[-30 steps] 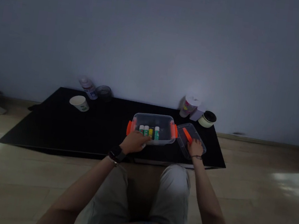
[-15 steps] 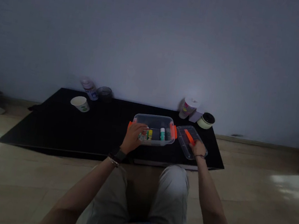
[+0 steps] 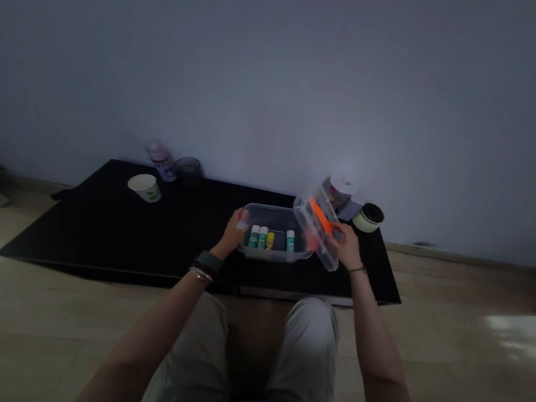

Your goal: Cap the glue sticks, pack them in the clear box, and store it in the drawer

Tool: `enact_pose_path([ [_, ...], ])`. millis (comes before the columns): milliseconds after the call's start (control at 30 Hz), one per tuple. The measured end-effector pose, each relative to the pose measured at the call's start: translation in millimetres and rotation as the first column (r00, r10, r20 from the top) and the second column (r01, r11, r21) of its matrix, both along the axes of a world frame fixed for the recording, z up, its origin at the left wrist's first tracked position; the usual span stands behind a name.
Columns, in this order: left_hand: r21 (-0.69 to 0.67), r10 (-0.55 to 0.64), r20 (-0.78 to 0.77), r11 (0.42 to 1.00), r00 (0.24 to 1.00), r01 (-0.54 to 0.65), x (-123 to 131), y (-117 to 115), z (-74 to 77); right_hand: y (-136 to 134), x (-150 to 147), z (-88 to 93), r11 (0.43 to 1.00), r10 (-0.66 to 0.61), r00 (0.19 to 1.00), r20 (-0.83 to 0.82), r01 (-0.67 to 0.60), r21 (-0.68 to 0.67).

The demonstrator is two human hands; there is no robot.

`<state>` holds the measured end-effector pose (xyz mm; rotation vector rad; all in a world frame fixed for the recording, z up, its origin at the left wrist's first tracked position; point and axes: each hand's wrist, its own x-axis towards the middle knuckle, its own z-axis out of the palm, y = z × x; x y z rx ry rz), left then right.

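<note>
My right hand (image 3: 345,248) grips the edge of a clear plastic lid (image 3: 326,246), which stands tilted up over the right end of a clear plastic box (image 3: 276,211). An orange latch (image 3: 320,216) shows on the lid. My left hand (image 3: 231,236) rests at the box's left end, hiding the orange latch there. A small pale thing shows at its fingers, too small to name. Several glue sticks (image 3: 263,237) with green or yellow labels stand inside the box, apart from both hands.
All this sits on a black board (image 3: 94,233) on a wooden floor. A paper cup (image 3: 145,187), a spray bottle (image 3: 160,162) and a dark jar (image 3: 187,170) stand at the left. A lidded cup (image 3: 339,192) and a tape roll (image 3: 368,218) stand at the back right, against a wall.
My right hand has lifted the lid off the board and tilted it up towards the box. My left hand has moved from above the glue sticks to the box's left end.
</note>
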<state>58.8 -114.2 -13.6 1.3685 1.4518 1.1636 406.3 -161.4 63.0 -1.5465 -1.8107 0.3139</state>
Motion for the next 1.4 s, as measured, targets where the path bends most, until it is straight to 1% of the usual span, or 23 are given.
enact_pose_path([
  [100,-0.108,0.061,0.107,0.993,0.992,-0.049,-2,4,2.4,13,-27,2.8,0.989,0.147,0.982,0.116,-0.147,-0.008],
  [233,-0.166,0.045,0.228,0.986,0.973,-0.007,-7,4,4.5,27,-54,-1.5,0.96,0.279,0.926,0.255,-0.276,-0.048],
  [300,-0.163,0.033,0.267,0.987,0.963,0.011,-8,2,4.2,31,-65,-4.7,0.943,0.331,0.891,0.31,-0.32,-0.088],
  [333,-0.151,0.026,0.257,0.988,0.966,0.013,-9,2,3.9,33,-69,-6.0,0.935,0.354,0.875,0.33,-0.339,-0.107],
  [400,-0.122,0.018,0.182,0.993,0.983,0.005,-10,1,3.4,35,-77,-7.6,0.921,0.389,0.851,0.353,-0.366,-0.134],
  [467,-0.115,0.017,0.11,0.993,0.994,-0.004,-11,-1,3.2,37,-82,-8.0,0.913,0.408,0.841,0.356,-0.382,-0.143],
  [567,-0.12,0.018,0.076,0.993,0.997,-0.008,-12,-2,3.6,38,-84,-8.3,0.902,0.43,0.837,0.339,-0.41,-0.132],
  [633,-0.095,-0.008,0.075,0.995,0.997,0.015,-13,-2,3.7,39,-83,-9.7,0.919,0.391,0.86,0.327,-0.384,-0.09],
  [667,-0.077,-0.027,0.075,0.996,0.997,0.032,-14,-1,3.6,39,-82,-10.9,0.938,0.341,0.882,0.325,-0.341,-0.06],
  [767,-0.036,-0.054,0.076,0.998,0.996,0.057,-13,5,2.8,38,-82,-16.4,0.99,0.131,0.934,0.334,-0.141,0.007],
  [800,-0.025,-0.058,0.076,0.998,0.995,0.06,-12,7,2.5,38,-83,-18.5,0.996,0.079,0.936,0.342,-0.087,0.007],
  [867,-0.001,-0.065,0.075,0.998,0.995,0.066,-10,10,1.8,38,-85,-22.3,0.999,0.038,0.932,0.361,-0.032,-0.023],
  [933,0.019,-0.078,0.078,0.997,0.994,0.077,-9,10,1.6,39,-86,-25.1,0.997,0.048,0.925,0.376,-0.023,-0.07],
  [1033,0.027,-0.087,0.068,0.996,0.994,0.085,-8,4,2.7,42,-87,-27.8,0.99,0.098,0.921,0.378,-0.05,-0.134],
  [1233,0.073,-0.13,-0.055,0.988,0.99,0.134,-14,-11,7.5,46,-87,-28.5,0.982,0.161,0.904,0.395,-0.108,-0.154],
  [1300,0.089,-0.106,-0.135,0.989,0.985,0.118,-15,-9,9.0,44,-87,-26.7,0.98,0.168,0.89,0.425,-0.104,-0.17],
  [1400,0.157,0.002,-0.314,0.986,0.949,0.05,-10,2,14.2,42,-89,-23.9,0.979,0.164,0.868,0.469,-0.084,-0.186],
])
